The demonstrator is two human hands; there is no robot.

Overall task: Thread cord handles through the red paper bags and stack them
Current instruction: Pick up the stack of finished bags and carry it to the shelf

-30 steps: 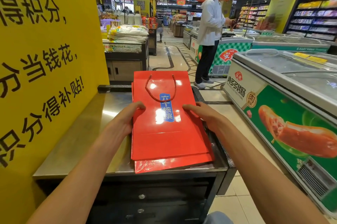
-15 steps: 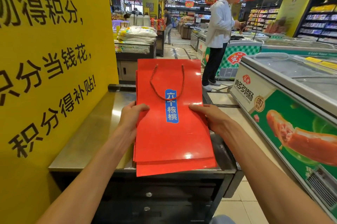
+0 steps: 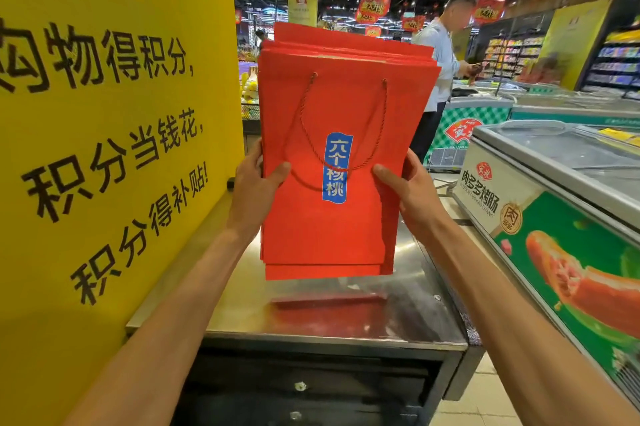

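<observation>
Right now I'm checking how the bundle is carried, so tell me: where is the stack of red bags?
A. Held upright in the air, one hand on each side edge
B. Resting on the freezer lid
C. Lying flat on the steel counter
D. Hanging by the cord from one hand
A: the stack of red bags stands upright above the steel counter, with the left hand and right hand gripping opposite side edges.

Blue label [image 3: 335,167] reading 六个核桃 on front red paper bag [image 3: 329,228], yellow sign [image 3: 104,113] printed 购物得积分, 积分当钱花, 积分得补贴!, freezer chest [image 3: 540,217] panel marked 肉多多烤肠
</observation>
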